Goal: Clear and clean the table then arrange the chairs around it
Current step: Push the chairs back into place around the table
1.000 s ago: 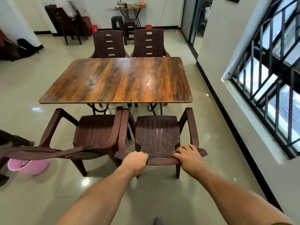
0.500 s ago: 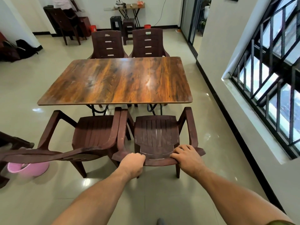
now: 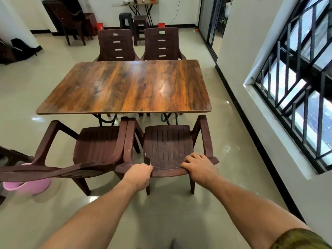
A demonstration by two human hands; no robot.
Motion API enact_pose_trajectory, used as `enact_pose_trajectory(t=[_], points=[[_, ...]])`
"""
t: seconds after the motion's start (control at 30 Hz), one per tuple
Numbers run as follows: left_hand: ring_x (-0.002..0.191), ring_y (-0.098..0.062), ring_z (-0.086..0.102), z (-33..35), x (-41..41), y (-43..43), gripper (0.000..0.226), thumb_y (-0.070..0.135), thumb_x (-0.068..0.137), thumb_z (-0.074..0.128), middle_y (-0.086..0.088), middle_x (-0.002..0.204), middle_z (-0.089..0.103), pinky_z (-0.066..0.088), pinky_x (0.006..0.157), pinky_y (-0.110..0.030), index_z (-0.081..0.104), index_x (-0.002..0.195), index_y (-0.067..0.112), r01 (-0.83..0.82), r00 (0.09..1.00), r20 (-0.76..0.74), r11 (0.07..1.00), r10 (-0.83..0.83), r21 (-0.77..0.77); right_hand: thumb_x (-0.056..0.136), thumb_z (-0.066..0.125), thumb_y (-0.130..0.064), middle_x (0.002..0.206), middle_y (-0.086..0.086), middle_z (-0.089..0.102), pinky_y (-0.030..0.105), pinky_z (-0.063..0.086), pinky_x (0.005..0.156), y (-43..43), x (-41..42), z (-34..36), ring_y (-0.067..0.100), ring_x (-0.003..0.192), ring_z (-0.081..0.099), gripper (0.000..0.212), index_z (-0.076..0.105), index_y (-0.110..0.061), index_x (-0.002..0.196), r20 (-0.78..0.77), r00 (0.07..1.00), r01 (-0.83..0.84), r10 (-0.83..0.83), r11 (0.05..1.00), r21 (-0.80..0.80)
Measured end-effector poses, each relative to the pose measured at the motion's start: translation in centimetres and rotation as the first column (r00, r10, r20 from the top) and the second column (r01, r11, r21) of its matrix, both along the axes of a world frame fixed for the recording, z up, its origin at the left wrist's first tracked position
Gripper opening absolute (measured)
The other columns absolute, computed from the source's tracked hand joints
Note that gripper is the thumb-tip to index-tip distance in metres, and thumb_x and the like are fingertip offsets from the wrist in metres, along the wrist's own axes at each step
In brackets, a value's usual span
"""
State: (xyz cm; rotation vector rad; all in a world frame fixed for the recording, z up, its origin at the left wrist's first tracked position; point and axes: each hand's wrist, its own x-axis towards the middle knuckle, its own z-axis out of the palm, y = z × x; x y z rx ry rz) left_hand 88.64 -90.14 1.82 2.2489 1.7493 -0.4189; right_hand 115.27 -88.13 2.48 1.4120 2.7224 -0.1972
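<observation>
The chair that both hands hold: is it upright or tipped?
Upright. The chair has a level seat and its rear legs reach the floor. The left hand and right hand grip its backrest.

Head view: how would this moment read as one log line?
left hand: grips near-right chair backrest | right hand: grips same backrest | seat: faces table | far chairs: two, at table

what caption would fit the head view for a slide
Left hand and right hand grip the top of a brown plastic chair at the wooden table, beside a second chair.
</observation>
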Motion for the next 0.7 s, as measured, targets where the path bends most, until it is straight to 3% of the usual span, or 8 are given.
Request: enact_pose_trajectory(t=[0.27,0.6,0.7], points=[[0.108,-0.027,0.065,-0.7,-0.1,-1.0,0.031,0.012,0.088,0.046,-0.004,0.117,0.069,0.048,0.096,-0.04,0.063,0.112,0.02,0.066,0.998,-0.026,0.997,-0.065,0.03,0.103,0.037,-0.028,0.129,-0.002,0.056,0.041,0.041,0.095,-2.2,-0.4,-1.0,0.024,0.119,0.049,0.034,0.051,-0.034,0.134,0.026,0.996,0.091,-0.09,0.993,-0.069],[0.113,-0.032,0.064,0.1,0.5,-1.3,0.029,0.014,0.092,0.046,-0.008,0.122,0.068,0.049,0.098,-0.043,0.062,0.116,0.016,0.057,0.998,-0.013,0.998,-0.057,-0.004,0.103,0.037,-0.03,0.131,-0.006,0.055,0.038,0.037,0.1,-2.2,0.1,-1.2,0.021,0.122,0.046,0.037,0.047,-0.037,0.138,0.043,0.995,0.09,-0.088,0.994,-0.055],[0.112,-0.031,0.064,0.2,0.5,-1.4,0.029,0.014,0.093,0.046,-0.009,0.121,0.068,0.05,0.098,-0.043,0.062,0.117,0.016,0.048,0.998,-0.026,0.998,-0.049,-0.033,0.099,0.04,-0.045,0.137,-0.006,0.051,0.037,0.034,0.107,-2.4,0.0,-0.8,0.02,0.128,0.042,0.045,0.042,-0.036,0.143,0.027,0.997,0.073,-0.072,0.996,-0.046]])
